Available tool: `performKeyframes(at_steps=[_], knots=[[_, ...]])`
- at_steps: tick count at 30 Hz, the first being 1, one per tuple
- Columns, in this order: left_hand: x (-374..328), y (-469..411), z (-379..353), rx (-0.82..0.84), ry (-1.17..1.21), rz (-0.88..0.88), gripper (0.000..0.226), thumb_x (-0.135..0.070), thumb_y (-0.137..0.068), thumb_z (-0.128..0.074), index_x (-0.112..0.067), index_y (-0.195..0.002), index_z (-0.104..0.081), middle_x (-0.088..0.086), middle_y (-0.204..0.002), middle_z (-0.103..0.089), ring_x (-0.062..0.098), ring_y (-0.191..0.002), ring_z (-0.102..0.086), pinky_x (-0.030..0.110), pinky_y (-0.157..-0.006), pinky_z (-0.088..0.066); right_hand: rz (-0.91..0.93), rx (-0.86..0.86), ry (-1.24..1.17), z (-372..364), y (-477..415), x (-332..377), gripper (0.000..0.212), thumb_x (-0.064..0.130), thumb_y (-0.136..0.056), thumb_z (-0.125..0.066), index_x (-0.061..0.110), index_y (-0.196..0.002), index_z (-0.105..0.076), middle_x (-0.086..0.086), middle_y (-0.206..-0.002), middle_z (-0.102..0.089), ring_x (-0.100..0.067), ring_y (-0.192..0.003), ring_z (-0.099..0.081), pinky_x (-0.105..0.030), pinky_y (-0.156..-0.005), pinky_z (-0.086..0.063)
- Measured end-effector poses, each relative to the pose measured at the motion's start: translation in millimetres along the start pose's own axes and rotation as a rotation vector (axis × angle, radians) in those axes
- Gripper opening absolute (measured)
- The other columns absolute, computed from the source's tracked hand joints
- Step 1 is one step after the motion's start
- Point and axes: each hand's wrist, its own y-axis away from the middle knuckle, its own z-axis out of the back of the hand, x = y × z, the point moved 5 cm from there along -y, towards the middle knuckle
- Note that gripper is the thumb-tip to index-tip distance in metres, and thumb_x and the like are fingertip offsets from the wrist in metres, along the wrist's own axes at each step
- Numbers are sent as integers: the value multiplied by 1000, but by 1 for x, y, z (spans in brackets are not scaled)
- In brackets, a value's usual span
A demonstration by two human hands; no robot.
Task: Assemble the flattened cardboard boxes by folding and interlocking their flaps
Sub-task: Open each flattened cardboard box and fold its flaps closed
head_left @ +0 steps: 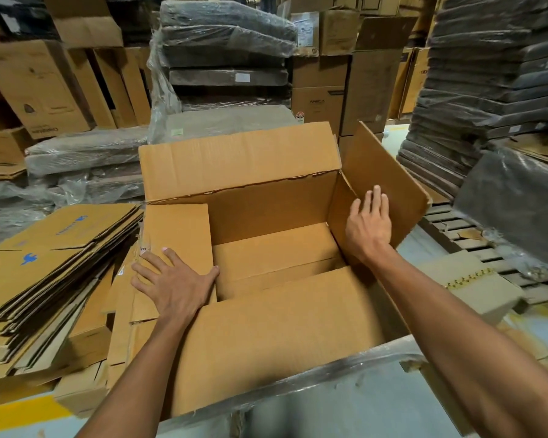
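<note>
as l hand (174, 279) presses l flap (178, 226), r hand (369, 222) r flap (383, 172), grips flat, empty

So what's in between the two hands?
In the head view, only the open middle of the box lies between the left hand and the right hand.

An opened box (266, 216) is set at frame centre; flattened boxes (45, 263) are stacked to its left, wrapped stacks (225, 55) behind, a pallet (475, 248) right.
</note>
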Motion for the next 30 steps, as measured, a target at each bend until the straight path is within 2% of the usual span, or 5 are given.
performKeyframes(at_steps=[9, 18, 20, 23, 30], knots=[[0, 3, -4, 59, -7, -5, 133, -91, -72, -53, -7, -162, -2, 33, -163, 10, 58, -148, 10, 73, -115, -4, -39, 125, -436, -49, -4, -28, 99, 28, -91, -73, 13, -164, -8, -16, -171, -5, -40, -157, -7, -52, -128, -11], [-2, -3, -2, 117, -6, -9, 126, -87, -77, -53, -10, -162, -1, 29, -165, 9, 62, -147, 5, 75, -113, -8, 52, -50, -767, -1, 34, -28, 62, 9, -91, -61, 8, -151, -46, -16, -153, -48, -32, -141, -42, -46, -117, -35], [-4, -6, -1, 130, -8, -5, 126, -87, -77, -52, -10, -162, -1, 29, -165, 9, 62, -147, 4, 75, -114, -9, 58, -107, -832, 23, 71, -13, 45, 18, -98, -59, 14, -143, -55, -14, -128, -68, -29, -110, -63, -36, -91, -50], [-6, -11, 0, 154, -10, 7, 127, -87, -76, -53, -10, -162, -1, 29, -165, 10, 61, -147, 4, 75, -114, -9, 79, -8, -916, 47, 132, 10, 32, 45, -103, -57, 25, -126, -65, -3, -89, -74, -16, -67, -62, -25, -63, -46], [-10, -16, 3, 184, -3, 40, 127, -86, -77, -56, -10, -163, -1, 29, -165, 10, 60, -148, 5, 74, -115, -6, 124, 404, -985, 27, 233, 36, 68, 79, -94, -34, 46, -153, -33, 1, -114, -69, -25, -95, -71, -44, -86, -59]])
